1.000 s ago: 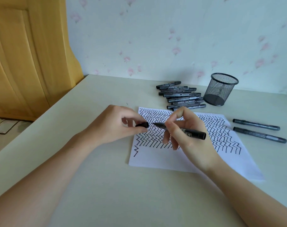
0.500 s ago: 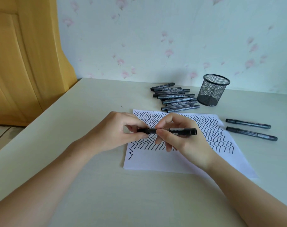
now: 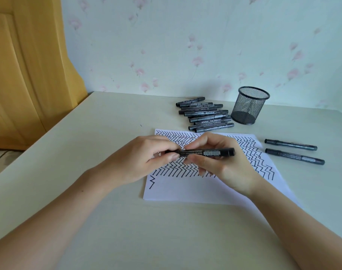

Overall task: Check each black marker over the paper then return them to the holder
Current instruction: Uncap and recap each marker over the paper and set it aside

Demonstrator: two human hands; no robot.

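A black marker lies level above the white paper, which is covered in black zigzag lines. My left hand pinches the marker's cap end, and my right hand grips its barrel between thumb and fingers. The cap sits on the marker. A pile of several black markers lies beyond the paper. The black mesh holder stands upright to the right of that pile and looks empty. Two more black markers lie side by side to the right of the paper.
The pale table meets a floral wall at the back. A wooden door stands at the left, past the table's left edge.
A second ago my left hand held the cap apart from the marker's tip. The cap now sits on the marker, which has turned level between both hands.
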